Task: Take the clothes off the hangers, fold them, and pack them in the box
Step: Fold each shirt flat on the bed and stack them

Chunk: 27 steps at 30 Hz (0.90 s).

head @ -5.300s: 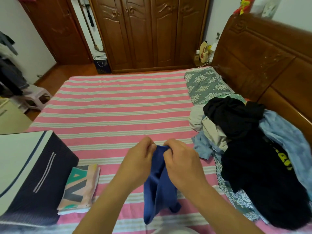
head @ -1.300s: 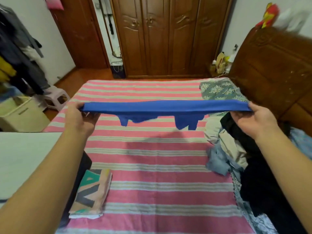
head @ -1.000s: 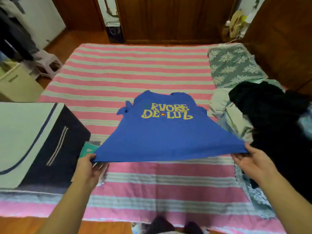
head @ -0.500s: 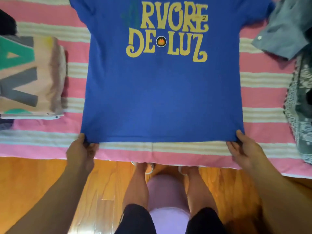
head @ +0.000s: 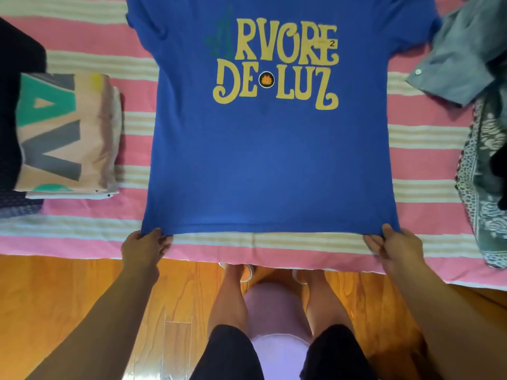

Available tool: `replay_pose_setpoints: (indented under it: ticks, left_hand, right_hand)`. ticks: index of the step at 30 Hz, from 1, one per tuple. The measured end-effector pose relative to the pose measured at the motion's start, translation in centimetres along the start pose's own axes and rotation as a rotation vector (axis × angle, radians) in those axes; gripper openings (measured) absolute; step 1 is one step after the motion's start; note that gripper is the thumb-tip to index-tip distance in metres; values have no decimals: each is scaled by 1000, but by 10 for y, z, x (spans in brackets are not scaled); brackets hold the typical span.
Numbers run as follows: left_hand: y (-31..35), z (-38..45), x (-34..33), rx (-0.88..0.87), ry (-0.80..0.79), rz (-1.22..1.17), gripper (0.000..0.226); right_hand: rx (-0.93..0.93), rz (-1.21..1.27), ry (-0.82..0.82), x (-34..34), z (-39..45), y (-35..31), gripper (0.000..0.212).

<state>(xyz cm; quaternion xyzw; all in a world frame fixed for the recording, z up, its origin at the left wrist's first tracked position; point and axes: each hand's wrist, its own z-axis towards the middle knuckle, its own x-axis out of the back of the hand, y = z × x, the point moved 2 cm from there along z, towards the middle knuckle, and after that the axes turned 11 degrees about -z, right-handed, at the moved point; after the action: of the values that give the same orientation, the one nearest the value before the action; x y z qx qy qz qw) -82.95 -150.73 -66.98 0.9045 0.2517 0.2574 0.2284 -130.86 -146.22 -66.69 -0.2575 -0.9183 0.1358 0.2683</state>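
A blue T-shirt (head: 269, 165) with yellow lettering lies spread flat, print up, on the pink striped bed. My left hand (head: 144, 246) pinches its bottom-left hem corner. My right hand (head: 395, 246) pinches the bottom-right hem corner. The hem lies close to the bed's near edge. The shirt's collar runs out of the top of the frame. A dark fabric box (head: 13, 119) shows only partly at the left edge.
A folded pastel patterned garment (head: 68, 133) lies left of the shirt, against the box. A grey-blue shirt (head: 461, 58) and a patterned cloth (head: 485, 187) with dark clothes sit at the right. Below the bed edge (head: 82, 249) is wooden floor (head: 55, 311) with my legs.
The shirt was held up stretched between both hands, then lowered and laid flat on the bed. Since half a second ago both hands hold the same hem corners and little has moved.
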Motion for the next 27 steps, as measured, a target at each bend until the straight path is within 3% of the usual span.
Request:
replay_pose_setpoints:
  ticks: [3,7,13,20,25,27]
  left_hand:
    - [2,13,-4,4,-61,34,17]
    - [-5,14,4,38,-110,-131,24]
    - [-8,9,18,-32,34,-150,21]
    - [-28,-6,54,-33,124,93,14]
    - [-46,-2,72,-36,161,413,18]
    - [-35,-2,61,-95,169,698,30]
  right_hand:
    - [-63,44,-36,-6,9,1,25]
    - [-130,204,-115,-13,6,11,24]
    - [-111,130,-55,1,-3,18,30]
    - [-191,5,-12,35,-19,62,34]
    - [-277,-185,-4,52,3,98,41]
    - [-303,-288,3,47,9,85,18]
